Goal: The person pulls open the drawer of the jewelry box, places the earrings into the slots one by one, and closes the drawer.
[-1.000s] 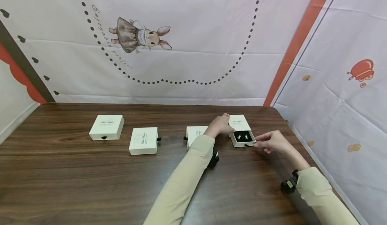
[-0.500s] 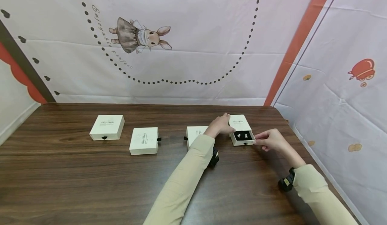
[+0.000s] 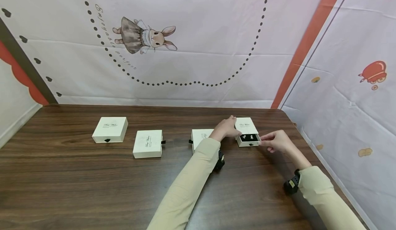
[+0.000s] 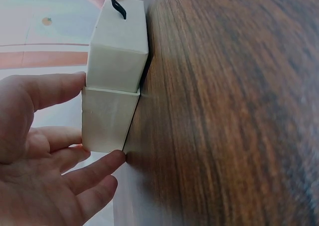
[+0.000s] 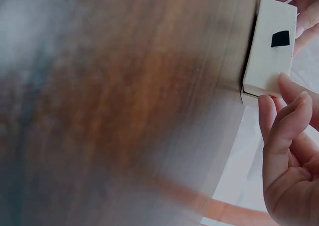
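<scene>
A small white drawer-style jewelry box [image 3: 244,124] lies at the right of the table, its drawer [image 3: 249,143] partly out toward me. Two small silvery earrings [image 3: 248,137] sit on the drawer's black lining. My left hand [image 3: 226,128] holds the outer sleeve [image 4: 107,118] from the left, thumb near the seam and fingers behind. At the drawer's right front corner, my right hand [image 3: 279,142] pinches with thumb [image 5: 289,89] and fingertips. The black pull tab [image 5: 280,38] on the drawer front is untouched.
Three more white boxes with black tabs stand on the brown wooden table [image 3: 102,182]: a far-left box [image 3: 109,130], a left-middle box [image 3: 147,144] and a middle box [image 3: 199,137] partly behind my left forearm. A printed curtain [image 3: 198,34] hangs behind.
The drawer has slid farther into its sleeve, so less black lining shows. My right hand has moved slightly away from me along with it, while the left hand stays in place.
</scene>
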`<action>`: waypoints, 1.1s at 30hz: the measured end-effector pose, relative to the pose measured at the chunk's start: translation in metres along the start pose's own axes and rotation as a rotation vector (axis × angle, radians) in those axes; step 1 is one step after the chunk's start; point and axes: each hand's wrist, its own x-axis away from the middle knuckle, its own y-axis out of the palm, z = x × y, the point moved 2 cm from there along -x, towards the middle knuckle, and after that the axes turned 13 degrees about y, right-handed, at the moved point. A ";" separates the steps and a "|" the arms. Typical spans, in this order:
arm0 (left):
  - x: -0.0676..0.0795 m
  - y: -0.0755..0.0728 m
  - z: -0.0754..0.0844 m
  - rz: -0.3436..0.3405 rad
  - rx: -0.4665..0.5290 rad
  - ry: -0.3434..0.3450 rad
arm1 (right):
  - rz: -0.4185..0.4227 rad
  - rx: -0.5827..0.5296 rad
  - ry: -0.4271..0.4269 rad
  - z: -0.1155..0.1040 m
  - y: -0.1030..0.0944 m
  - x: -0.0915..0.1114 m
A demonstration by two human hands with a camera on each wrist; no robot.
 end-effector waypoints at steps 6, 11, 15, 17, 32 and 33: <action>0.000 -0.001 0.001 -0.010 -0.005 0.001 | 0.003 -0.007 0.003 -0.001 -0.001 -0.002; 0.000 -0.002 0.002 -0.015 -0.015 -0.007 | 0.000 -0.029 0.003 -0.003 -0.002 -0.003; 0.000 -0.002 0.002 -0.019 -0.016 -0.008 | 0.004 -0.031 -0.003 -0.004 -0.002 -0.005; 0.000 -0.001 0.002 -0.021 -0.014 -0.008 | 0.004 -0.031 -0.002 -0.005 -0.001 -0.006; 0.001 -0.001 0.002 -0.022 -0.018 -0.002 | 0.032 -0.007 -0.003 -0.011 0.002 -0.016; 0.001 -0.002 0.002 -0.021 -0.017 -0.003 | 0.038 -0.002 -0.002 -0.011 0.002 -0.017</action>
